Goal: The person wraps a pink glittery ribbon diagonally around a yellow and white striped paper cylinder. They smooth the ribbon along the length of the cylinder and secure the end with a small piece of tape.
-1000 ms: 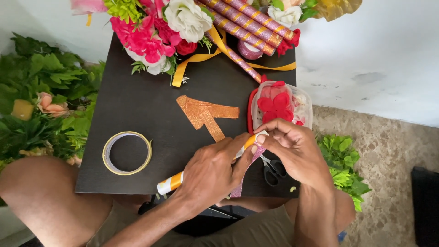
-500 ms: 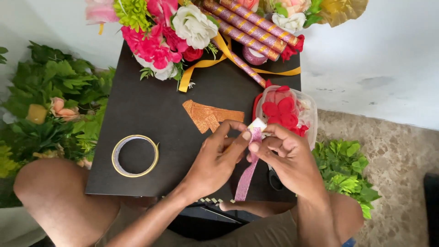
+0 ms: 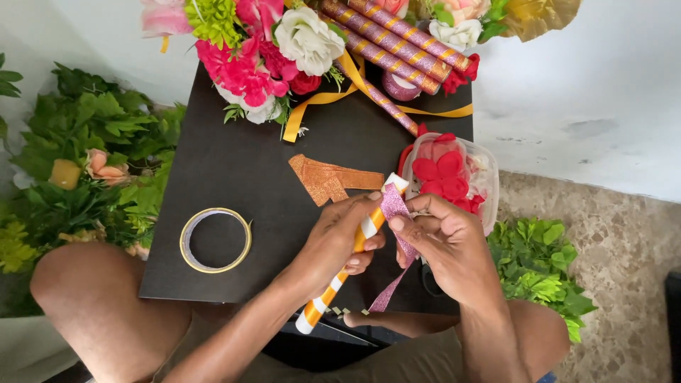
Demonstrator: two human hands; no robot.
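My left hand (image 3: 335, 245) grips an orange-and-white striped stick (image 3: 333, 287) that slants from lower left to upper right over the black table (image 3: 241, 177). My right hand (image 3: 447, 245) pinches a pink glitter ribbon (image 3: 394, 207) against the stick's upper end. The ribbon's loose tail hangs down below my hands toward the table's front edge.
Orange glitter strips (image 3: 326, 179) lie mid-table. A tape roll (image 3: 215, 240) sits at the left. A clear tub of red petals (image 3: 454, 174) stands to the right. Flowers (image 3: 269, 42) and wrapped purple-gold sticks (image 3: 397, 39) fill the back. Green foliage (image 3: 85, 163) flanks both sides.
The camera has shifted slightly. My hands have raised the stick's end, and the pink ribbon now lies over its tip rather than hanging beside it.
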